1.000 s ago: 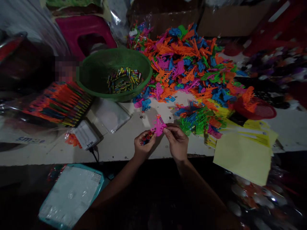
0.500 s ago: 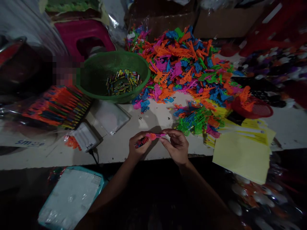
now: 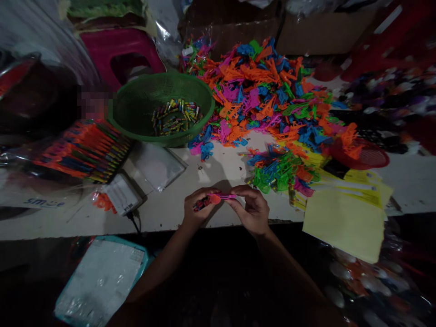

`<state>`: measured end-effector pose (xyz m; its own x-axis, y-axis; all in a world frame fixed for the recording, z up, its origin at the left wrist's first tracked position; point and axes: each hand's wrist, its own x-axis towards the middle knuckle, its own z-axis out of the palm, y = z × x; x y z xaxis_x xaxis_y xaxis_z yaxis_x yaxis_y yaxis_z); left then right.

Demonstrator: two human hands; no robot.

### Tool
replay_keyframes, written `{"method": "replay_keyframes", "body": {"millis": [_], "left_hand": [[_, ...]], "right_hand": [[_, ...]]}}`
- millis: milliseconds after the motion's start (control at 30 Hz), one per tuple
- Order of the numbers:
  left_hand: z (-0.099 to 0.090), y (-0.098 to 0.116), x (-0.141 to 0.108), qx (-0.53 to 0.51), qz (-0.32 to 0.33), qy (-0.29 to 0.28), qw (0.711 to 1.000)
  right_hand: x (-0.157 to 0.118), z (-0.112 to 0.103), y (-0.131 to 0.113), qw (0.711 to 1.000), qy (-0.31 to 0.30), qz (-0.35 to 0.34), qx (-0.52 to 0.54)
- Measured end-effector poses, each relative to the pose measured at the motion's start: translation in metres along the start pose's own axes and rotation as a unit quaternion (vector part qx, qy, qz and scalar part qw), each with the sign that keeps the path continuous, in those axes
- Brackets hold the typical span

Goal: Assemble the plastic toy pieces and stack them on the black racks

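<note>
Over the white table (image 3: 163,215), a pink piece (image 3: 225,196) is pinched at one end between thumb and fingers of the right hand (image 3: 255,211); the other is clamped by the left hand (image 3: 193,213), also curled around small dark pieces (image 3: 200,204).

2 bare forearms (image 3: 163,259), uncovered wrists (image 3: 261,230)

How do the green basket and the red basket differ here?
Size: the green basket looks much larger and deeper; the red basket looks small and shallow.
Contents: the green basket holds small multicoloured tubes, while orange pieces overlap the red basket's left part.
Place: the green basket is left of the big plastic heap in view, the red basket at its right end.
Shared: both have curved rims and mesh-like holes.
</note>
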<state>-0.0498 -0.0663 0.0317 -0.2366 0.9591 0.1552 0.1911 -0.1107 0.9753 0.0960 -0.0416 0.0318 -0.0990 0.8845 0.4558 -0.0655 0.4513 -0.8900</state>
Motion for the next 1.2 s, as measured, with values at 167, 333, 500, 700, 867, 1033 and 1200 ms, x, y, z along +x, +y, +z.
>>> {"method": "replay_keyframes", "body": {"millis": [167,333,500,700,867,1033,1200], "left_hand": [[0.002,0.005,-0.001,-0.005,-0.028,0.006,1.0],[0.007,-0.003,-0.002,-0.007,-0.038,0.02,0.999],[0.012,-0.007,-0.003,-0.044,-0.107,0.034,0.993],[0.008,0.001,0.006,-0.167,-0.25,-0.052,0.952],[0.013,-0.003,0.005,-0.253,-0.332,-0.197,0.887],[0.016,-0.004,0.002,-0.194,-0.29,-0.127,0.928],[0.014,-0.006,0.003,-0.129,-0.216,-0.096,0.963]], "right_hand": [[0.0,-0.001,-0.001,1.0,0.001,0.023,0.003],[0.005,0.0,-0.003,0.995,0.046,0.085,0.025],[0.013,-0.001,0.015,0.979,0.066,0.177,0.08],[0.02,-0.017,0.029,0.939,-0.048,0.273,0.203],[0.017,-0.016,0.031,0.916,-0.183,0.266,0.24],[0.019,-0.012,0.033,0.961,0.009,0.216,0.17],[0.026,-0.014,0.021,0.975,0.038,0.22,-0.005]]}}
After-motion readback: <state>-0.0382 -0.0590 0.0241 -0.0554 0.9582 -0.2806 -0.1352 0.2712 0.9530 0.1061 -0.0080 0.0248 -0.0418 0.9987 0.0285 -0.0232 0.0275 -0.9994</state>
